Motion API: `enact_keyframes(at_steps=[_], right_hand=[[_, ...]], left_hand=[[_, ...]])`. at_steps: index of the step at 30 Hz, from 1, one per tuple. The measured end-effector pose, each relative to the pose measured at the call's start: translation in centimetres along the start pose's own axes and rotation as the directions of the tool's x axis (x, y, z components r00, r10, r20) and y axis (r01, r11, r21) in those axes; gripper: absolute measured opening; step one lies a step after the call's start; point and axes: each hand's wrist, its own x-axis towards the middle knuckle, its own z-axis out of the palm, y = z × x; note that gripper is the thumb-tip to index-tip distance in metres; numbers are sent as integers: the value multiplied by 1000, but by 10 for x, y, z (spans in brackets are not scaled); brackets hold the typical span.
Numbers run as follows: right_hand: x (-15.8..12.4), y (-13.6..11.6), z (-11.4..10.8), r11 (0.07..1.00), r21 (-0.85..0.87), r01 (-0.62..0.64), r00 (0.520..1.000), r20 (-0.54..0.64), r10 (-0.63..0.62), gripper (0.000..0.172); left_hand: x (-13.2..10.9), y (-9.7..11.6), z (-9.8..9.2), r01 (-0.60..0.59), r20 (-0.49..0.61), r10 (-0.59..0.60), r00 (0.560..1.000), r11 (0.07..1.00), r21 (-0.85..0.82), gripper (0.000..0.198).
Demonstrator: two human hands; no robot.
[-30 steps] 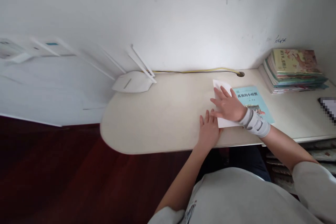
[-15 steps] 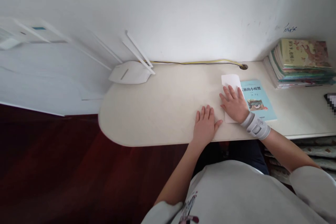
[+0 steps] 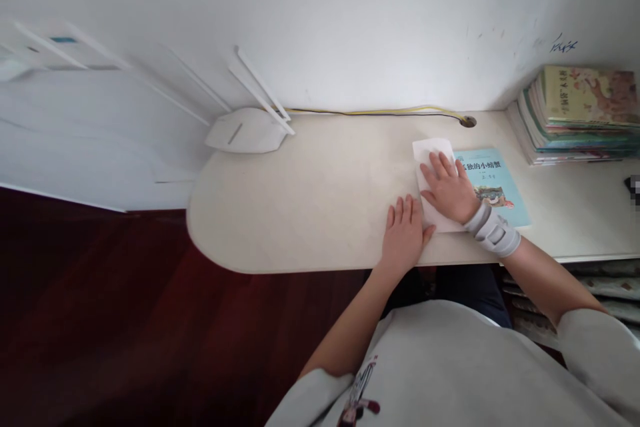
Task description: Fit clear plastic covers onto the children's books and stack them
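My right hand [image 3: 447,188], with a grey band around its wrist, lies flat with fingers spread on a white sheet of paper [image 3: 425,153]. The sheet meets the left side of a light blue book [image 3: 500,160] with a picture on its cover; my hand and wrist hide part of both. My left hand [image 3: 404,233] rests flat on the desk near the front edge, fingers stretched out. Its thumb is at the lower left edge of the paper; whether it touches the sheet I cannot tell.
A white router [image 3: 247,132] with upright antennas stands at the desk's back left. Yellow and dark cables [image 3: 375,112] run along the wall to a round hole [image 3: 468,121]. A stack of books [image 3: 575,117] sits at the right rear. The white desk [image 3: 300,213] has a rounded left end.
My left hand has slid right, closer to the paper. The white sheet has shifted slightly left under my right hand, which stays flat. The camera view has moved a little.
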Motion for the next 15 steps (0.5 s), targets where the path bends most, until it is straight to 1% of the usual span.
enact_keyframes(at_steps=[2, 5, 11, 15], right_hand=[[7, 10, -1, 999, 12, -39, 999, 37, 38, 61], [11, 19, 2, 998, 6, -64, 995, 77, 63, 61], [3, 16, 11, 994, -32, -103, 994, 24, 104, 54], [2, 15, 11, 990, -43, -132, 991, 20, 133, 52]], left_hand=[[-1, 0, 0, 2, 6, -2, 1000, 1000, 0, 66], [-1, 1, 0, 12, 10, -12, 1000, 1000, -2, 66], [-1, 1, -1, 20, 13, -20, 1000, 1000, -23, 65], [-2, 2, -3, 40, 15, -39, 999, 999, -23, 68]])
